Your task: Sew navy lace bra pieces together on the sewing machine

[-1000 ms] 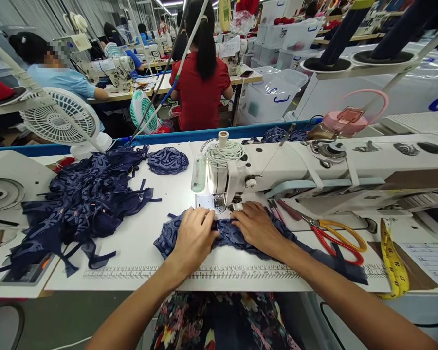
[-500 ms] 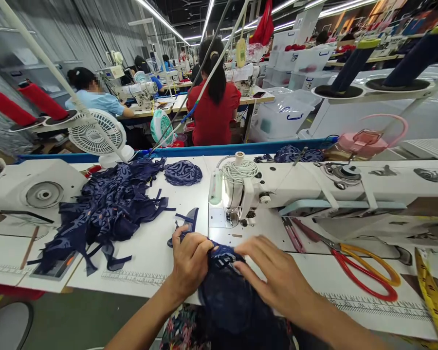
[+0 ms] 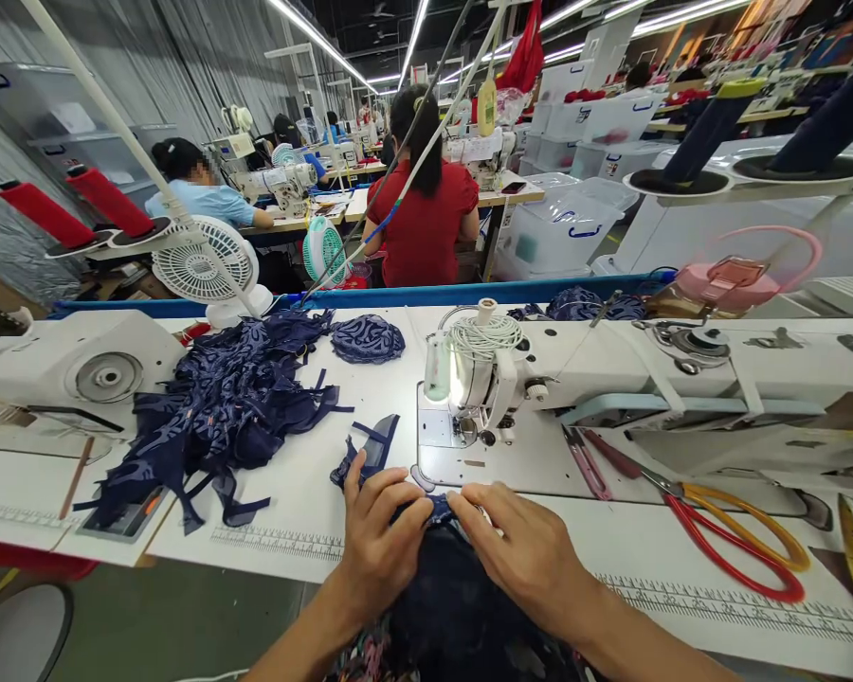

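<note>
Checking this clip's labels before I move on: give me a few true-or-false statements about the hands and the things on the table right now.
1. The left hand and right hand both hold the navy lace piece at the front edge of the table. True.
2. The navy lace piece lies under the needle of the sewing machine. False: it is in front of the machine, clear of the needle.
3. The right hand holds the scissors. False: they lie on the table, to the right of that hand.
4. A pile of navy pieces lies left of the sewing machine. True.
</note>
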`<move>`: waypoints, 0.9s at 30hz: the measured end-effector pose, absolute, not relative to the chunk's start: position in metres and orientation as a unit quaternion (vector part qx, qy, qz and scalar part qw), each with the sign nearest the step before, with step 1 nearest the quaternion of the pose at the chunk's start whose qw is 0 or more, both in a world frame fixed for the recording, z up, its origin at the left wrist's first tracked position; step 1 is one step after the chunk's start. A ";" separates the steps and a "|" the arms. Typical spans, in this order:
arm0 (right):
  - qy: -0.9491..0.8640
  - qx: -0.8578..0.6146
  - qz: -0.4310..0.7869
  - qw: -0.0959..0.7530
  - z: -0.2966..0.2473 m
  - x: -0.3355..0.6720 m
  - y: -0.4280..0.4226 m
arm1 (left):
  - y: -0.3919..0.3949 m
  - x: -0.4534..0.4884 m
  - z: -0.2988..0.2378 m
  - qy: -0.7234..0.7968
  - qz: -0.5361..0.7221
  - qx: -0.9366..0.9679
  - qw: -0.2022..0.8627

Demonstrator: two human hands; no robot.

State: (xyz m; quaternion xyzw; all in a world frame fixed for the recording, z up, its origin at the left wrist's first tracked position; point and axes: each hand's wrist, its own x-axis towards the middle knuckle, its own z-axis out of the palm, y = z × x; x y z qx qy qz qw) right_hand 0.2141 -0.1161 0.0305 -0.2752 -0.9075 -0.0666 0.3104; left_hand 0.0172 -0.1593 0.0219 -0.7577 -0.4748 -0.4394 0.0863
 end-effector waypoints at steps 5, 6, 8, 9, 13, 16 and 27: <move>-0.888 -0.356 0.161 0.242 0.037 0.192 -0.116 | -0.156 0.001 0.013 -0.520 -0.419 -0.742 -0.067; -0.876 -0.355 0.194 0.263 0.036 0.178 -0.112 | -0.154 -0.010 0.015 -0.535 -0.413 -0.732 -0.079; -0.857 -0.332 0.206 0.336 0.034 0.142 -0.098 | -0.146 -0.040 0.026 -0.557 -0.395 -0.730 -0.034; -0.857 -0.322 0.200 0.349 0.035 0.122 -0.087 | -0.141 -0.056 0.037 -0.555 -0.384 -0.737 0.040; -0.871 -0.262 0.158 0.384 0.048 0.059 -0.039 | -0.125 -0.099 0.088 -0.471 -0.275 -0.742 0.390; -0.906 -0.199 0.044 0.370 0.049 0.066 -0.021 | -0.124 -0.085 0.089 -0.413 -0.216 -0.759 0.455; -0.905 -0.353 -0.064 0.229 -0.005 0.226 -0.044 | -0.108 0.022 -0.011 -0.466 -0.215 -0.844 0.157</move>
